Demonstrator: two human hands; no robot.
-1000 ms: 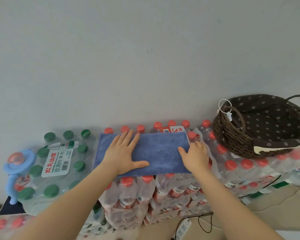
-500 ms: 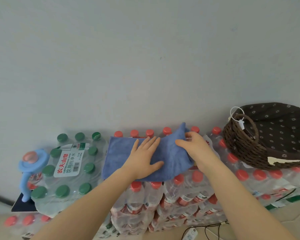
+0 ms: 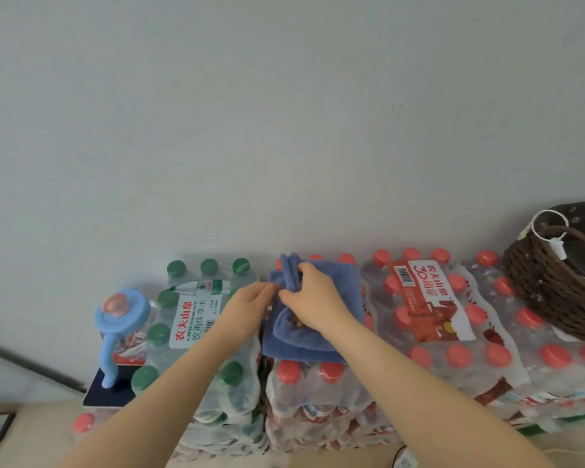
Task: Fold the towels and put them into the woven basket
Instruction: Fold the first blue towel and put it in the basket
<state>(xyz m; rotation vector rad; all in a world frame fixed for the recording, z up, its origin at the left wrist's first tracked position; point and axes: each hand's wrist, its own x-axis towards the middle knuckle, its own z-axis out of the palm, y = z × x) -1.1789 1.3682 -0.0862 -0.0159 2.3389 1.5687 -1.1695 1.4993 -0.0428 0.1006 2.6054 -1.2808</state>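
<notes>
A blue towel (image 3: 338, 285) lies folded over on itself on top of shrink-wrapped packs of red-capped water bottles (image 3: 429, 336). My right hand (image 3: 313, 300) pinches the towel's folded edge, which stands up in a ridge at the towel's left side. My left hand (image 3: 250, 300) touches that same left edge with its fingertips; whether it grips the cloth is hidden. The dark brown woven basket (image 3: 547, 292), lined with dotted brown fabric, stands at the far right on the bottle packs, apart from both hands.
A pack of green-capped bottles (image 3: 190, 319) sits left of the towel. A blue pump dispenser (image 3: 120, 319) stands at the far left. A white tag ring (image 3: 551, 231) hangs on the basket handle. A plain wall rises right behind everything.
My right hand has carried the towel's right end over to the left, halving its width. My left hand slid from the towel's middle to its left edge. The view shifted left.
</notes>
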